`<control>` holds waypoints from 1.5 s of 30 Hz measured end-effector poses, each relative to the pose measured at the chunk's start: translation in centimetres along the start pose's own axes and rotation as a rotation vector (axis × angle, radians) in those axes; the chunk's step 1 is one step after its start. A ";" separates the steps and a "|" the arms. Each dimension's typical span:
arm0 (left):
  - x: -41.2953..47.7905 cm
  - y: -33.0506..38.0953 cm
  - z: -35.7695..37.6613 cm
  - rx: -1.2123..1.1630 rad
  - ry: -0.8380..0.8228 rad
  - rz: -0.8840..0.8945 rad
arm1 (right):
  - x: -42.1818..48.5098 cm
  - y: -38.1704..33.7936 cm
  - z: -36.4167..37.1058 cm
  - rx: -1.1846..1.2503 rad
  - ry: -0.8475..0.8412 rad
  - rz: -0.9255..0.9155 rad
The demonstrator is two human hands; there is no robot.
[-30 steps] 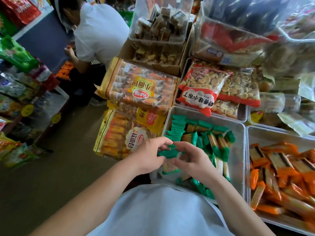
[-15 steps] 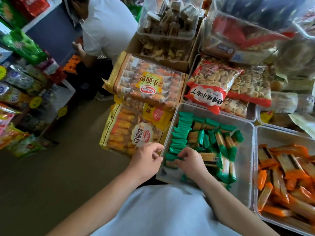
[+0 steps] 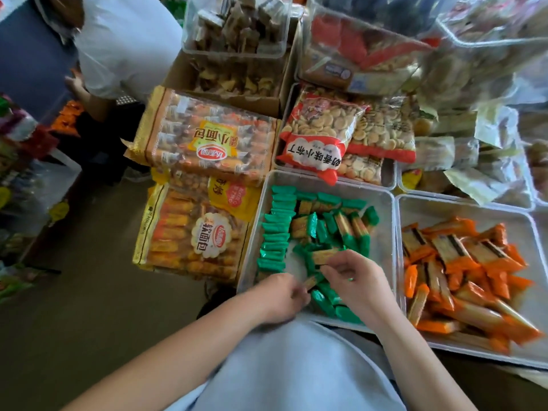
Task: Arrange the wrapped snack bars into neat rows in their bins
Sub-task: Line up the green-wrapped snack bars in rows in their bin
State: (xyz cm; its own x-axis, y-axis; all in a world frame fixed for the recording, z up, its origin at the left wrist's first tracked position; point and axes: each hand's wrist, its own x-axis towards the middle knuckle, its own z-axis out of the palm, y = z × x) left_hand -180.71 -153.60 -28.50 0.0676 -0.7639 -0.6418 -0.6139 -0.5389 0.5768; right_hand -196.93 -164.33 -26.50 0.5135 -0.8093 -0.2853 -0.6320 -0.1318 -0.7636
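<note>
Left hand [image 3: 281, 298] and right hand [image 3: 353, 280] were close together at the near edge of the clear bin [image 3: 392, 232], both pinching one green bar [image 3: 312, 281]; judged step: pull it from the loose pile [image 3: 335, 229]; best done by gripping the sealed ends, turning it parallel to the neat row [image 3: 275, 229] along the bin's left wall, then butting it flush at the near end; orange bars [image 3: 462, 262] beyond looked unsorted; versus half a second earlier, both hands had shifted right from the row end to the pile.
</note>
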 end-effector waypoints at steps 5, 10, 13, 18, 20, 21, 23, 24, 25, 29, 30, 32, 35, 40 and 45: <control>2.6 1.9 0.6 0.139 -0.242 -0.112 | -2.7 2.5 -2.2 -0.006 0.050 0.081; 3.2 2.1 0.6 0.065 -0.191 -0.110 | -3.4 3.3 -2.7 -0.001 0.083 0.107; 2.2 1.9 0.1 0.044 -0.045 -0.054 | -3.2 3.2 -2.5 -0.027 0.064 0.097; 0.7 0.7 -0.3 -0.112 0.146 0.074 | -1.6 1.4 -1.6 -0.012 -0.038 0.089; 0.0 0.4 -0.4 -0.249 0.223 0.127 | -1.2 0.9 -1.2 0.061 -0.079 0.097; -0.4 0.4 -0.5 -0.311 0.253 0.145 | -1.1 0.6 -1.1 0.128 -0.091 0.114; -0.9 0.3 -0.8 -0.380 0.293 0.151 | -0.8 0.1 -0.8 0.263 -0.092 0.148; -1.0 0.1 -0.9 -0.403 0.317 0.152 | -0.7 -0.4 -0.8 0.291 -0.089 0.146; -1.1 -0.2 -1.1 -0.429 0.342 0.147 | -0.4 -0.7 -0.7 0.296 -0.086 0.135; -2.1 -1.4 -1.6 -0.480 0.442 0.136 | 0.3 -2.0 0.0 0.330 -0.115 0.084; -2.5 -1.7 -1.8 -0.479 0.467 0.143 | 0.3 -2.4 0.3 0.372 -0.122 0.079; -3.3 -2.2 -2.3 -0.399 0.549 0.177 | 0.3 -3.5 0.9 0.470 -0.130 0.110; -4.2 -3.1 -2.7 -0.308 0.578 0.240 | 0.1 -5.2 1.9 0.572 -0.119 0.175; -5.4 -3.9 -2.8 -0.316 0.571 0.250 | 0.2 -6.0 2.2 0.468 -0.232 0.086; -6.5 -4.3 -2.5 -0.427 0.575 0.166 | 0.2 -6.5 1.7 0.477 -0.440 -0.011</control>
State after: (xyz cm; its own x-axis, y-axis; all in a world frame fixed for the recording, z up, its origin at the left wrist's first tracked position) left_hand -176.49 -147.23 -25.57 0.4740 -0.8500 -0.2299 -0.3002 -0.4014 0.8653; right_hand -191.70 -162.68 -22.62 0.7724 -0.4854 -0.4095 -0.3502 0.2123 -0.9123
